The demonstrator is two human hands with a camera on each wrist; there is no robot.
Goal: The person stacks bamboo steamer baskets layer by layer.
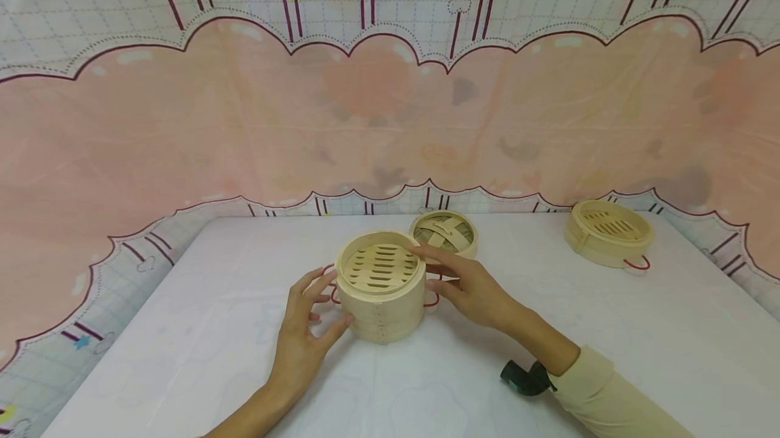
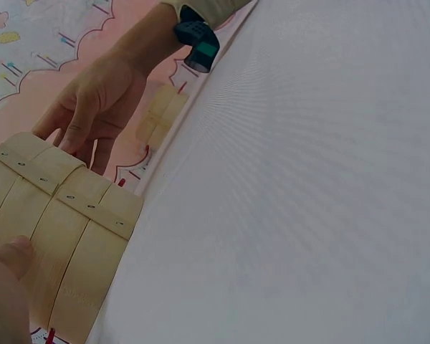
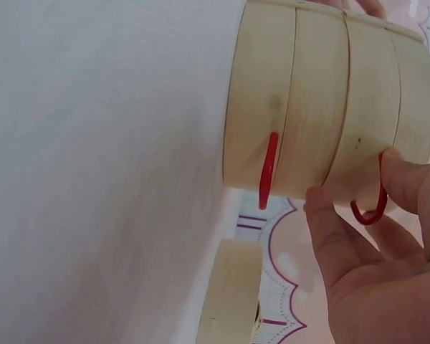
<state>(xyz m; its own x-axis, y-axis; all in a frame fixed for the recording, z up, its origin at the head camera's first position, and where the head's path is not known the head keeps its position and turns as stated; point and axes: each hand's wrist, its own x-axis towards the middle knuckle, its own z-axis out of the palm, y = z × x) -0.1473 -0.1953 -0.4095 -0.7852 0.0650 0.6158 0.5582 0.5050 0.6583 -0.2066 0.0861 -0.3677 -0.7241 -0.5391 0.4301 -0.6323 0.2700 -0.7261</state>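
Note:
Two bamboo steamer baskets are stacked upright at the table's middle, the upper one showing its slatted floor. My left hand holds the stack's left side, its thumb on the front wall and its fingers near the red handles. On the opposite side, my right hand grips the upper basket, one finger at the rim. In the right wrist view, its thumb lies by the upper red handle and a fingertip touches the wall near the seam. The left wrist view shows only part of the left hand.
Just behind the stack is a round woven bamboo lid, partly hidden by the right hand. Another slatted steamer basket with a red handle sits at the back right. A patterned cloth hangs beyond the white table.

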